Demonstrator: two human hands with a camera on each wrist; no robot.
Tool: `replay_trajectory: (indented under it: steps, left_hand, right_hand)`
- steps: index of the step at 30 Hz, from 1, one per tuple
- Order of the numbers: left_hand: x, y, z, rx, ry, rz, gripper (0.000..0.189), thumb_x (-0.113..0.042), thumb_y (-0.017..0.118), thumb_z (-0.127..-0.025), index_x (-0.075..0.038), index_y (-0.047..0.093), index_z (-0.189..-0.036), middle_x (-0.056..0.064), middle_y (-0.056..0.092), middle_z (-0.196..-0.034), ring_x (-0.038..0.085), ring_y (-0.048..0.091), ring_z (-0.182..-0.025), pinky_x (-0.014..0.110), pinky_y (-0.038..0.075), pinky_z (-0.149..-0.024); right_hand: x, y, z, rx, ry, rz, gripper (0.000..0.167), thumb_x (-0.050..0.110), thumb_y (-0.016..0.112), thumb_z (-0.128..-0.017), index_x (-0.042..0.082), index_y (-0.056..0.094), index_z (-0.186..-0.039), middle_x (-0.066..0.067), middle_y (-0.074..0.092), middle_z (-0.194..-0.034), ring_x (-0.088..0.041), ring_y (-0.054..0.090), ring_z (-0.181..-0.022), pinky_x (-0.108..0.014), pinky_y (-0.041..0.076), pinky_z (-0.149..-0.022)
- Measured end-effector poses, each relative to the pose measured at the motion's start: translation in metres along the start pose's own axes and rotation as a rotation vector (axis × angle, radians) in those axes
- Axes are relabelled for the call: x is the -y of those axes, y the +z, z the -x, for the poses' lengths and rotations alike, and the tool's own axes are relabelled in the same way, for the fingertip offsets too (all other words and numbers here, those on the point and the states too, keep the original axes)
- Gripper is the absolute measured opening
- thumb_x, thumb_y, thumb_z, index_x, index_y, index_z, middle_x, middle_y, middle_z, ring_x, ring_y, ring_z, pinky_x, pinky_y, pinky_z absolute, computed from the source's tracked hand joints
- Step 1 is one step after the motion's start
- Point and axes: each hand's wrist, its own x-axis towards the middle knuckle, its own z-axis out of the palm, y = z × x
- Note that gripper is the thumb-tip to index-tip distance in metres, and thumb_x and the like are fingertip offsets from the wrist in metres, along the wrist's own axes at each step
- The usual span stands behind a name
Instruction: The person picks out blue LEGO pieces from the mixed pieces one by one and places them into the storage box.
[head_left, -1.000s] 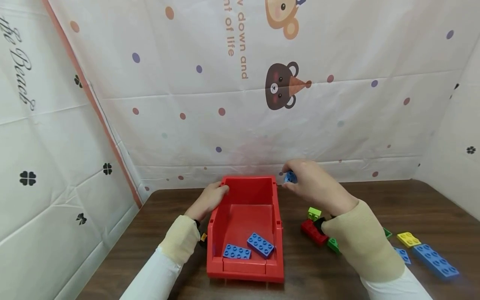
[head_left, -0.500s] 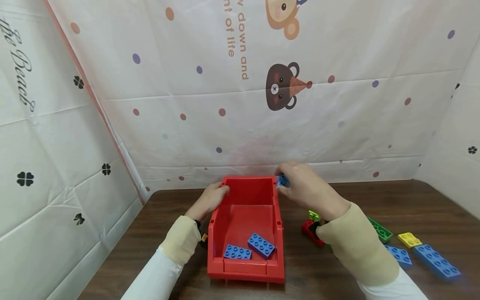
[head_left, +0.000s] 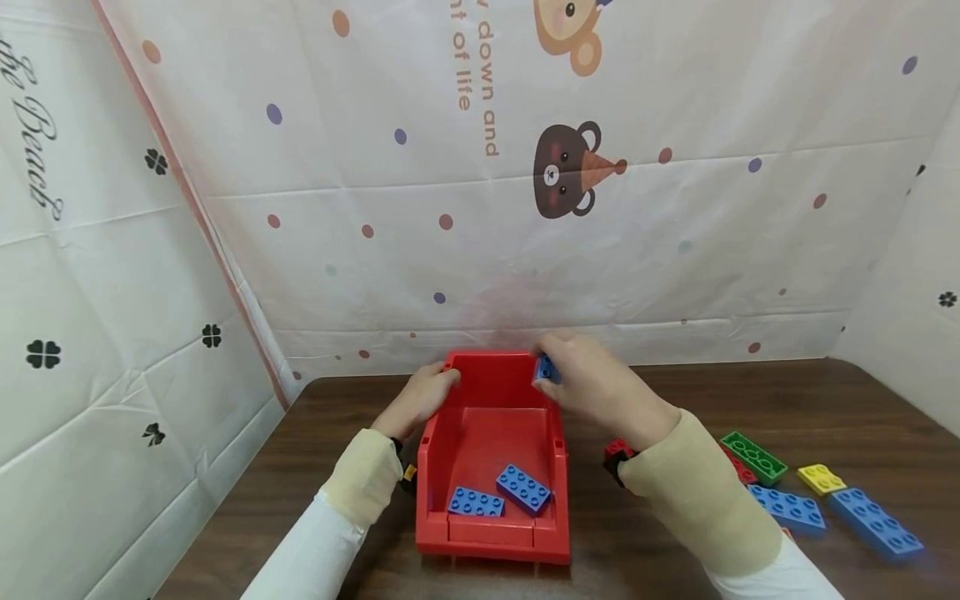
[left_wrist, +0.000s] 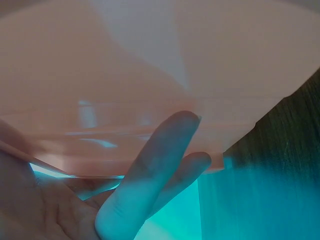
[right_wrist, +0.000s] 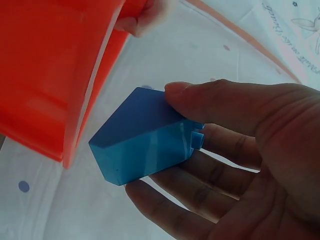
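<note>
A red plastic bin (head_left: 438, 467) stands on the table with two blue bricks (head_left: 522, 488) lying near its front end. My left hand (head_left: 423, 397) grips its left wall toward the back, thumb over the rim. In the left wrist view, two fingers (left_wrist: 160, 165) lie along the outside of that wall. At the back right corner of the bin, my right hand (head_left: 600, 387) pinches a blue brick (right_wrist: 140, 135) with a sloped side, thumb on top and fingertips underneath. In the right wrist view this brick hangs beside the bin's wall (right_wrist: 82, 90), apart from it.
Right of the bin lie a green brick (head_left: 753, 458), a yellow piece (head_left: 821, 479), a blue plate (head_left: 787, 508) and a long blue brick (head_left: 875, 522). A red brick (head_left: 617, 451) shows partly behind the right wrist. A printed white curtain (head_left: 480, 275) rises behind the brown table (head_left: 300, 467).
My right hand has moved left with the blue brick, from right of the bin to its back right corner. More bricks show beside the right forearm. The left hand has kept its grip.
</note>
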Motion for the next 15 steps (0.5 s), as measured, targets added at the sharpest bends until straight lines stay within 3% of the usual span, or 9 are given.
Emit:
replay_trajectory:
  steps: [7, 15]
  left_hand:
    - [0.000, 0.001, 0.001, -0.006, 0.007, -0.020, 0.039, -0.023, 0.041, -0.106, 0.002, 0.062, -0.126, 0.018, 0.068, -0.119, 0.032, 0.069, -0.098, 0.041, 0.061, -0.082]
    - [0.001, 0.001, 0.001, -0.013, 0.012, -0.019, 0.038, -0.023, 0.041, -0.106, 0.001, 0.063, -0.126, 0.016, 0.068, -0.116, 0.028, 0.070, -0.092, 0.039, 0.060, -0.079]
  right_hand:
    - [0.009, 0.007, 0.000, 0.010, 0.008, -0.012, 0.046, 0.006, 0.086, -0.087, -0.001, 0.066, -0.127, -0.012, 0.067, -0.109, -0.024, 0.064, -0.092, -0.038, 0.063, -0.079]
    - [0.013, 0.015, -0.001, 0.013, -0.026, 0.006, 0.041, 0.007, 0.085, -0.088, 0.001, 0.067, -0.124, -0.012, 0.068, -0.114, -0.025, 0.068, -0.096, -0.040, 0.063, -0.084]
